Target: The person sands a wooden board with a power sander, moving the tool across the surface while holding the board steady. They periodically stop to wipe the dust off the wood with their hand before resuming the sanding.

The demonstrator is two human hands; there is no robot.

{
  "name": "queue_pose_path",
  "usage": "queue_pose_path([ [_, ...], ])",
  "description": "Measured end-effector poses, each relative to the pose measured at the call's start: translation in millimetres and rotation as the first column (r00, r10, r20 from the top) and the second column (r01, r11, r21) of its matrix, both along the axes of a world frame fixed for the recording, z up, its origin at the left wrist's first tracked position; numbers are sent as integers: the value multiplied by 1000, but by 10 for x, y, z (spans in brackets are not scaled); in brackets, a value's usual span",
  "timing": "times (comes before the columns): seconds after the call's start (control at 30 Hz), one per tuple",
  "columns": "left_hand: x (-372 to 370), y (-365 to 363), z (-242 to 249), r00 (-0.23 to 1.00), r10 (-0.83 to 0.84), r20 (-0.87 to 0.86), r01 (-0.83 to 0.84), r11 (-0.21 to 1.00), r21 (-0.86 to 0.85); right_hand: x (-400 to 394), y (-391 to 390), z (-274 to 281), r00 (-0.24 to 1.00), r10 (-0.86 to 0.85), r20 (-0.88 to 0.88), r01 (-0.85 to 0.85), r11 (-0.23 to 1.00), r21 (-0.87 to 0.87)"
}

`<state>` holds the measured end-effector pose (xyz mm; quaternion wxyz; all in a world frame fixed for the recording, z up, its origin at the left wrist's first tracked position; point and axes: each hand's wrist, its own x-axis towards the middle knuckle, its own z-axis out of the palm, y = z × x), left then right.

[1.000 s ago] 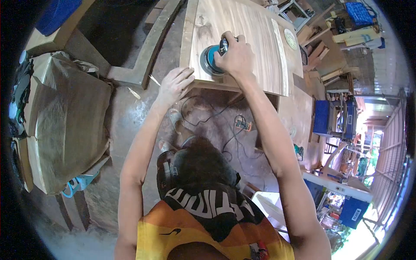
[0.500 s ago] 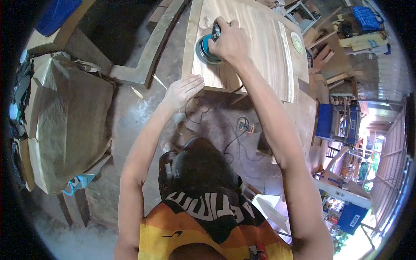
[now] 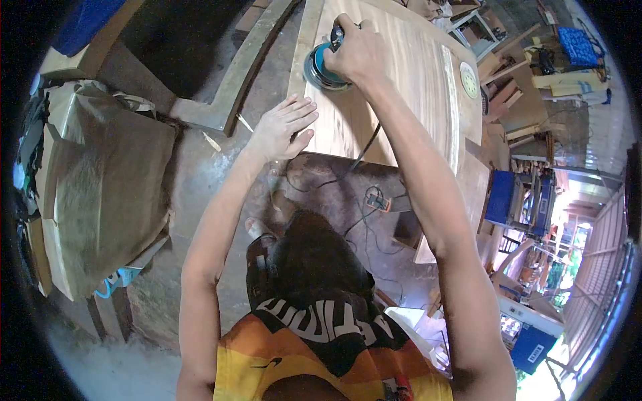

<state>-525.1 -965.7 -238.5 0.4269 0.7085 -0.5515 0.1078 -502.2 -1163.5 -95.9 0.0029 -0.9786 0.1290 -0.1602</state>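
My right hand (image 3: pixel 361 53) grips the top of a teal and black orbital sander (image 3: pixel 326 65). The sander's round pad rests on a pale wooden panel (image 3: pixel 401 87), near its left edge. A dark cord (image 3: pixel 366 148) runs from under my right forearm over the panel's near edge to the floor. My left hand (image 3: pixel 284 130) lies at the near left corner of the panel, palm down, with the thumb held away from the fingers. Its fingertips are a short way below the sander. On the panel's right side lies a round sanding disc (image 3: pixel 470 80) with holes.
A wooden frame (image 3: pixel 247 73) stands left of the panel. Farther left is a large brown-covered block (image 3: pixel 114 180). On the floor are coiled cords and an orange-edged item (image 3: pixel 378 200). Wood offcuts (image 3: pixel 505 100) and a blue bin (image 3: pixel 500 197) lie to the right.
The sander has moved away from the panel's near edge. My left thumb has spread from the fingers. The panel and its surroundings appear slightly lower and farther right in view.
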Motion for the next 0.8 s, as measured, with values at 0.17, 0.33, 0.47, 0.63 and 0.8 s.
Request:
queue_pose_path([
  [0.17,179,-124,167,994,-24,-105,33,995,89,103,-130,39,999,-33,8,33,999,-19],
  [0.33,228,-195,120,989,-33,-144,49,993,111,282,-165,116,999,-25,28,23,998,64],
  [0.47,207,-286,99,978,75,-197,-33,977,210,535,-234,163,999,25,27,-28,992,121],
  [0.63,210,-594,5,960,234,-157,-165,919,359,779,-422,155,998,54,-20,-47,965,259],
  [0.8,252,-828,-5,916,359,-177,-284,894,346,940,-544,77,989,93,116,-112,979,173],
])
